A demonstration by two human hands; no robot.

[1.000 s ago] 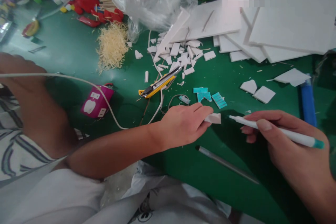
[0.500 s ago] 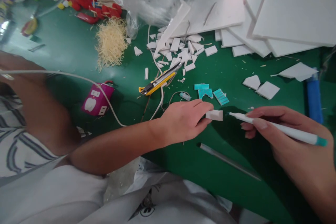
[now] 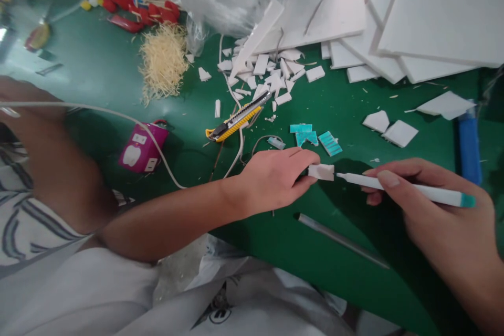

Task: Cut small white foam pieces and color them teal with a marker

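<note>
My left hand pinches a small white foam piece whose end sticks out past the fingertips. Facing it, my right hand grips a white felt-tip marker with a teal end. The marker's tip is at the foam's right edge; whether it touches I cannot tell. Just beyond my left hand lie teal-coloured foam pieces, one of them striped with dark lines. A yellow utility knife rests farther up and left. Below the hands, a thin grey rod lies on the green table.
White foam scraps are heaped beyond the knife, beside stacked white foam boards. A pile of thin sticks, a purple box with a white cable across it, and a blue tube also lie around.
My right hand has moved the marker left, bringing its tip up to the foam piece. My left hand keeps its hold, and the whole view has shifted slightly.
</note>
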